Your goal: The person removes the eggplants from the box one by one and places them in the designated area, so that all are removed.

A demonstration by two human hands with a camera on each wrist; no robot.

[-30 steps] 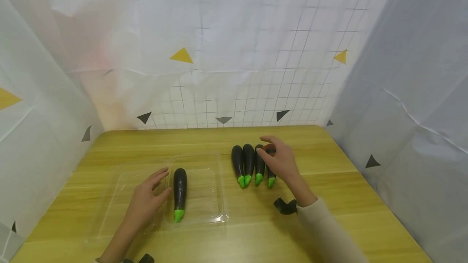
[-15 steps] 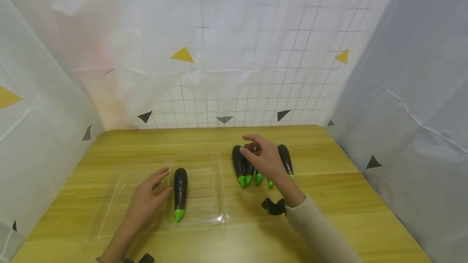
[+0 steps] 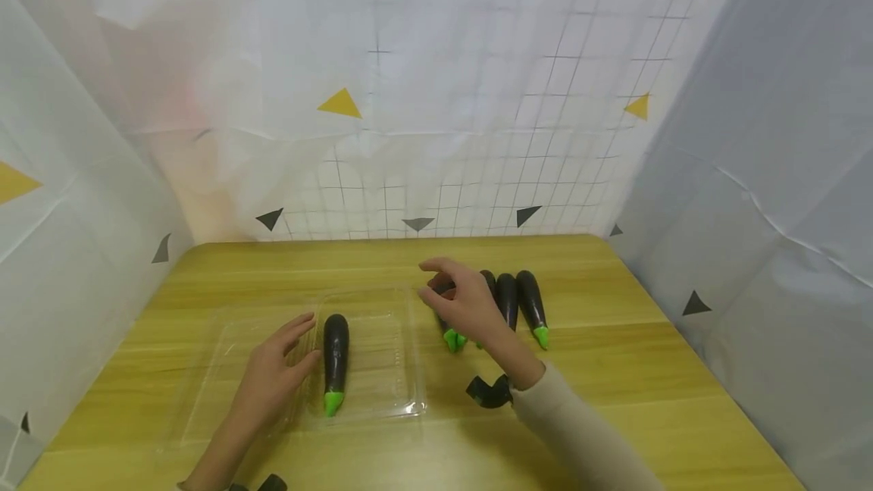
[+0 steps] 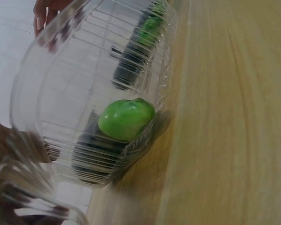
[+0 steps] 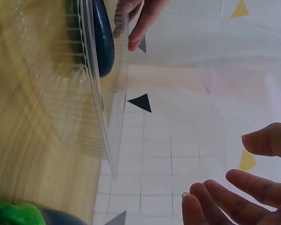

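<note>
A dark eggplant [image 3: 336,351] with a green cap lies lengthwise in the right half of a clear plastic clamshell box [image 3: 416,370]. My left hand [image 3: 273,370] is at the box's middle fold, fingers and thumb spread; whether it touches the plastic I cannot tell. Several more eggplants [image 3: 532,301] lie in a row on the table, right of the box. Over the left end of that row hovers my right hand [image 3: 470,305], partly covering it. In the right wrist view its loosely bent fingers [image 5: 239,206] and thumb are apart, with nothing between them.
The box's other half [image 3: 218,385] lies unfolded to the left, partly behind the left hand and forearm. The wooden table [image 3: 600,400] is enclosed by white sheets [image 3: 204,59] at the back and both sides.
My right hand has moved left across the row of eggplants, from its right end to its left end. Eggplants at the right end have come into sight. The left hand has stayed put.
</note>
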